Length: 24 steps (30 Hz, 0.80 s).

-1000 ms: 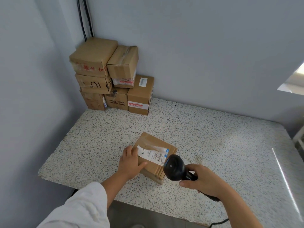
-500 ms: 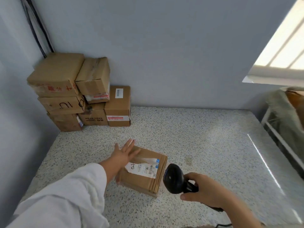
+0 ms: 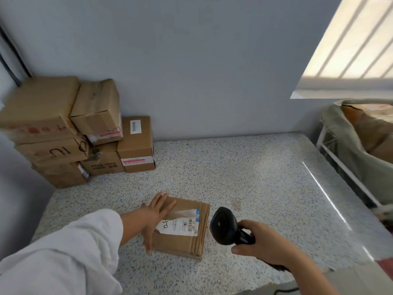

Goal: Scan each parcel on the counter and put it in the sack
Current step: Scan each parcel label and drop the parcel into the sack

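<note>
From my remote seat, the speckled grey stone counter filled most of the view. Its right half was open room, running to a straight right edge. Past that edge hung the grey-green cloth sack on a white frame, with brown boxes already inside. A stack of brown cardboard boxes sat in the far left corner, well apart from the work.

The flat brown cardboard parcel lay near the front edge, left of centre and slightly skewed. The left hand rested on its left side with fingers straight and spread, gripping nothing. The right hand was curled round the handle of the black handheld scanner, whose head sat just beside the parcel's right edge.

The white shipping label faced up, its long side running left to right toward the scanner. I judged the sack lay well to the right of the parcel. The right hand was nearer it but occupied, so the left would have to carry the parcel across.
</note>
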### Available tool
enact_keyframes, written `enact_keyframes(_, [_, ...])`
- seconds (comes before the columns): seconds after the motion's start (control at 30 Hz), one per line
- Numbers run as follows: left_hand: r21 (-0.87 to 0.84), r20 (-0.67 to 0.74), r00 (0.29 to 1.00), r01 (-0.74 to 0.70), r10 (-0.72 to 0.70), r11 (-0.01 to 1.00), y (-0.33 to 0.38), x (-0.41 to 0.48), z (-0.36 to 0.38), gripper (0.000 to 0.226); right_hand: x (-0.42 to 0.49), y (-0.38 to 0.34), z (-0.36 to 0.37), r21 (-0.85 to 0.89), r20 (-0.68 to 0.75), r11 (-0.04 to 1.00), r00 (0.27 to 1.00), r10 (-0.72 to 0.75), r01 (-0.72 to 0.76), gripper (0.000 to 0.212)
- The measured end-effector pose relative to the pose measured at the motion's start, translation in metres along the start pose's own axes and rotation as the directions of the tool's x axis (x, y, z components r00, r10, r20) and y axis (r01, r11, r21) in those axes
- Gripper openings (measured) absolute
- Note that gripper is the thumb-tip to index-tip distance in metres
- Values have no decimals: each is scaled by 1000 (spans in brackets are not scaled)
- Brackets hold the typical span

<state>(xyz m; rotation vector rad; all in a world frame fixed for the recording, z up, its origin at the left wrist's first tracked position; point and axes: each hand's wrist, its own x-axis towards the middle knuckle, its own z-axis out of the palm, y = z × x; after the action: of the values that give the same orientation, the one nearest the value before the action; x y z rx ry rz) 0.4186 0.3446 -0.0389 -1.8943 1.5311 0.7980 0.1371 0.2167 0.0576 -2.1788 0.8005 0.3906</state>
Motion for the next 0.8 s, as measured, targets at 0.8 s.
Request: enact_keyframes(0.8, [-261, -530, 847, -113, -45, 959, 91, -14, -76, 134, -88, 64, -37, 341, -512, 939, 827, 232, -53, 35])
